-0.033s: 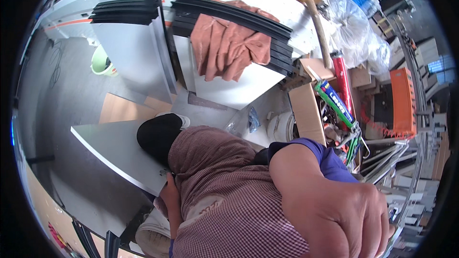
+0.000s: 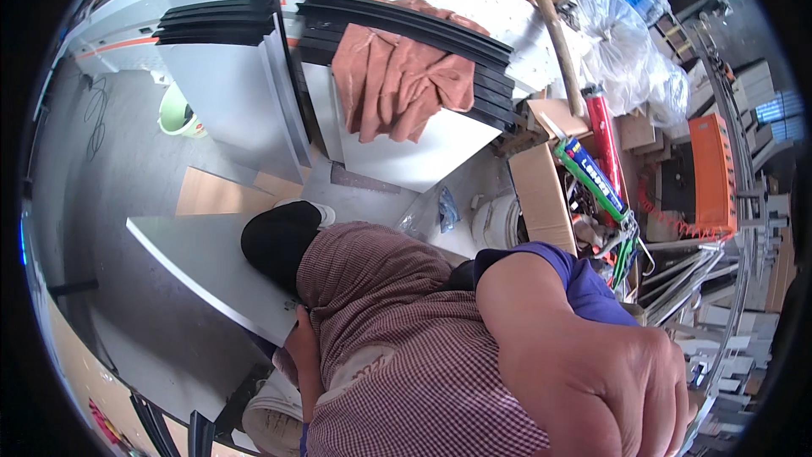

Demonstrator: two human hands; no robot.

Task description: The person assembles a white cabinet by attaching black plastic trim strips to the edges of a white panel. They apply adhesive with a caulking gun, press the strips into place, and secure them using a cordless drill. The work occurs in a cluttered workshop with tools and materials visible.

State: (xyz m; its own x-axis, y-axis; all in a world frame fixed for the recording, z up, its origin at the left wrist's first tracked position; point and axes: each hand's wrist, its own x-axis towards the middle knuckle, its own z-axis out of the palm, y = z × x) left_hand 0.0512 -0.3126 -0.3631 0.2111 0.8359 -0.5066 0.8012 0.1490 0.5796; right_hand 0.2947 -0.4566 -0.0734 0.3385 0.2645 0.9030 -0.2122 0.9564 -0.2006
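Observation:
My left hand [image 2: 303, 343] is low beside my apron [image 2: 406, 347], its fingers closed at the near end of a pale grey panel [image 2: 199, 258] with a white edge. Part of that grip is hidden by the panel and the apron. The panel slants away to the left, next to my dark-trousered leg [image 2: 283, 237]. My right hand [image 2: 613, 389] is a closed fist, large in the lower right, close to the camera. Its back faces up, and whatever its fingers enclose is hidden.
Ahead, a reddish-brown cloth [image 2: 402, 85] drapes over black strips [image 2: 321, 38] and white panels. On the right, a cardboard box [image 2: 541, 199] holds a green-and-blue sealant tube [image 2: 592, 178]; a mallet [image 2: 558, 42] lies beyond. A green bucket [image 2: 176, 110] stands far left.

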